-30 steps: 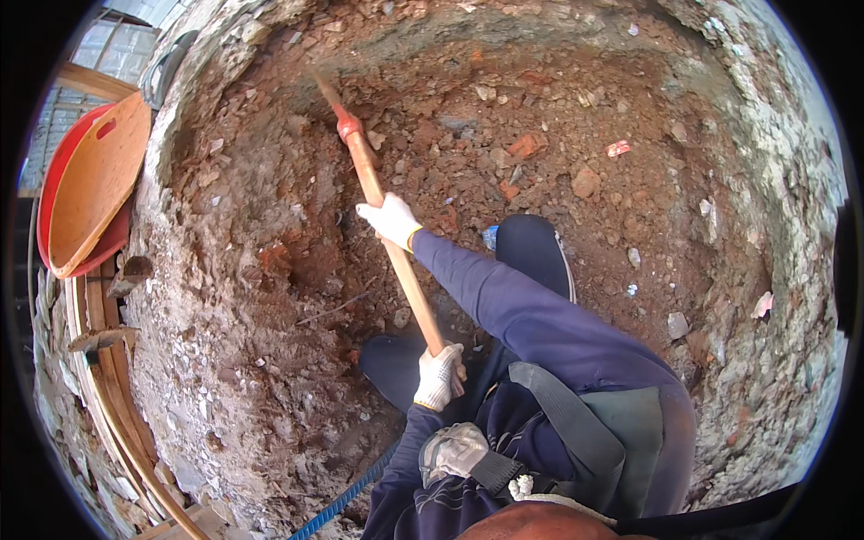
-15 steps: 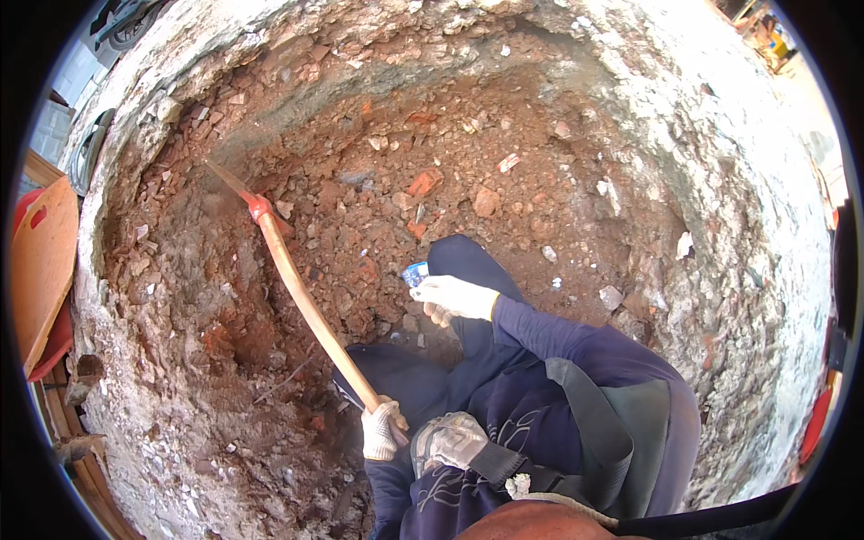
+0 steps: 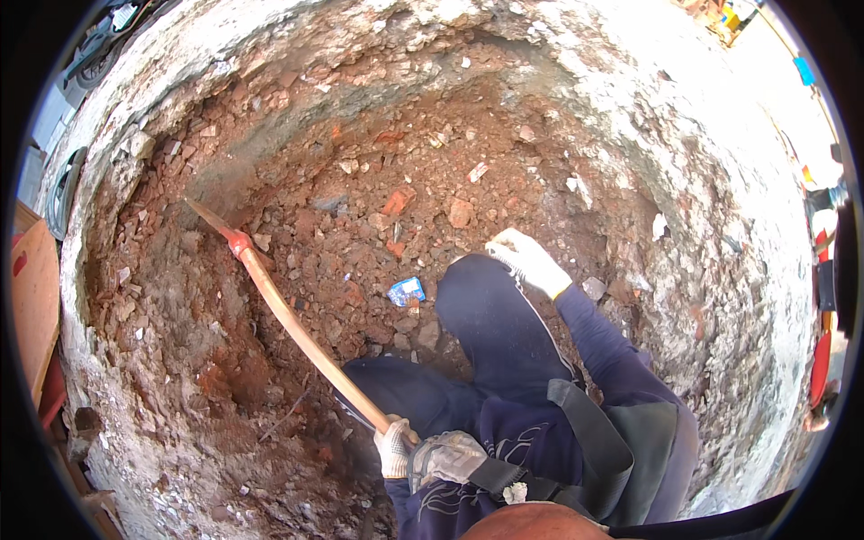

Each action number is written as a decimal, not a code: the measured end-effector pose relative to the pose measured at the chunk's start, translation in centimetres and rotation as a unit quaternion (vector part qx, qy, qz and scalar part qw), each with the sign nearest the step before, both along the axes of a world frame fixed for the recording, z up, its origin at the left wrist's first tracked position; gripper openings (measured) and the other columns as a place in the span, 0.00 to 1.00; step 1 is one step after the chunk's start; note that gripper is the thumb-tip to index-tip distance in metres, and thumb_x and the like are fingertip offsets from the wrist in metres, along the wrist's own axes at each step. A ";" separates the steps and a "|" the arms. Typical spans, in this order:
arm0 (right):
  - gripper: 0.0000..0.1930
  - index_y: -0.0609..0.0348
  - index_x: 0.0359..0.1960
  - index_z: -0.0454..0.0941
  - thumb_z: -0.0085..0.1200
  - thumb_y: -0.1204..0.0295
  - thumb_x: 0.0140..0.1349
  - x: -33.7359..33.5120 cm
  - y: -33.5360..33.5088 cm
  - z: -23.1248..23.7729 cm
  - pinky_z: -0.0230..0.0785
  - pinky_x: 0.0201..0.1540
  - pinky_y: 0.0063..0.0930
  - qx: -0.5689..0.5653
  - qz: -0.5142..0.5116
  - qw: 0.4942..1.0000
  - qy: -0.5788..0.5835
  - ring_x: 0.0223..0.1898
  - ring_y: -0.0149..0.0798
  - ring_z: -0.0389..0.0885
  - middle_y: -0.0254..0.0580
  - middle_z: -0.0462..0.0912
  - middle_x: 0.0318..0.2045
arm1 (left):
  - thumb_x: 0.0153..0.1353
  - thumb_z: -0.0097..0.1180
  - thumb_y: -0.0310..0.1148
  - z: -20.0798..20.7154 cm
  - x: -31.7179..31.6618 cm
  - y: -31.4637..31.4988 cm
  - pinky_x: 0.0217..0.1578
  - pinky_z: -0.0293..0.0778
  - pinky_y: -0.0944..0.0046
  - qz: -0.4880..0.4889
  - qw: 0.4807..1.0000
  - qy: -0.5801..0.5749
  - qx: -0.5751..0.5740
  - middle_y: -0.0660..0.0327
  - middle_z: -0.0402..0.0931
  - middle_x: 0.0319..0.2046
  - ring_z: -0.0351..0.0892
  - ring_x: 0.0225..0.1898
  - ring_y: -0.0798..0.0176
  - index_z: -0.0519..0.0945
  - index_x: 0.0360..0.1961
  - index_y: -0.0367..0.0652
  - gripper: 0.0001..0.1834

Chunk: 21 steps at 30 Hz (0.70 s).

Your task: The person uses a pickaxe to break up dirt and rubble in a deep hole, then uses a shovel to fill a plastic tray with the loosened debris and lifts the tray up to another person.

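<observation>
My left hand, in a whitish knit glove, is closed round the lower end of a pickaxe's pale wooden handle. The handle slants up and left to a red-coated joint and a pointed tip at the pit's left wall; whether the tip touches cannot be told. My right hand, also gloved, is at my right knee, fingers loosely bent and apart, holding nothing visible. A small blue and white packet lies on the rubble left of that knee.
Around me rises a rough earth wall, bright and pale on the right. Broken brick and stones litter the reddish pit floor. A wooden board stands at the far left rim. A dark strap crosses my body.
My right hand has let go of the blue packet, which now lies on the rubble, and has moved right to the knee. My left hand keeps its hold on the pickaxe.
</observation>
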State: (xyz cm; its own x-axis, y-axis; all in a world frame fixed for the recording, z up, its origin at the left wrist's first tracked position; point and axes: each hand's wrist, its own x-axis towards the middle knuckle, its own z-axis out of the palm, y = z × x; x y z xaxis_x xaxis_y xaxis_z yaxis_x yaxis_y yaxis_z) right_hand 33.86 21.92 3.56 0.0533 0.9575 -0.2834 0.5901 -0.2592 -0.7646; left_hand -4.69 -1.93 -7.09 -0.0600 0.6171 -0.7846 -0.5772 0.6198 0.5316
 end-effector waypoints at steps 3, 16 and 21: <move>0.11 0.59 0.49 0.78 0.55 0.67 0.72 -2.3 1.0 -3.3 0.73 0.49 0.28 0.101 -0.136 0.981 0.095 0.42 0.32 0.81 0.42 0.84 0.40 | 0.54 0.64 0.26 0.9 0.4 0.8 0.16 0.74 0.63 0.000 1.000 0.020 -0.021 0.62 0.70 0.17 0.73 0.13 0.62 0.74 0.36 0.40 0.12; 0.16 0.56 0.48 0.78 0.61 0.59 0.68 -14.6 22.5 1.7 0.74 0.43 0.30 0.008 0.436 0.892 0.118 0.38 0.32 0.82 0.39 0.85 0.35 | 0.49 0.67 0.22 2.5 4.2 3.7 0.15 0.69 0.68 0.052 0.993 0.072 -0.076 0.61 0.76 0.21 0.72 0.13 0.65 0.77 0.38 0.40 0.15; 0.30 0.63 0.54 0.73 0.58 0.47 0.67 -26.9 30.0 -9.2 0.75 0.47 0.35 -0.057 0.575 0.810 0.102 0.43 0.40 0.83 0.48 0.84 0.42 | 0.49 0.69 0.24 4.6 6.2 6.1 0.26 0.72 0.69 0.073 0.989 0.077 -0.103 0.65 0.77 0.26 0.76 0.25 0.70 0.80 0.38 0.40 0.14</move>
State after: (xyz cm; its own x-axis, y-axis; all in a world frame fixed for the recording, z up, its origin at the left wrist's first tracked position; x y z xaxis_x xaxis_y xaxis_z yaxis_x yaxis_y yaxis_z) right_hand 6.98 51.93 -5.68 -0.9139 0.3076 -0.2647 0.3564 0.2963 -0.8861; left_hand 1.50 4.15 -2.54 -0.2650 0.4217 -0.8672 -0.5898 0.6405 0.4917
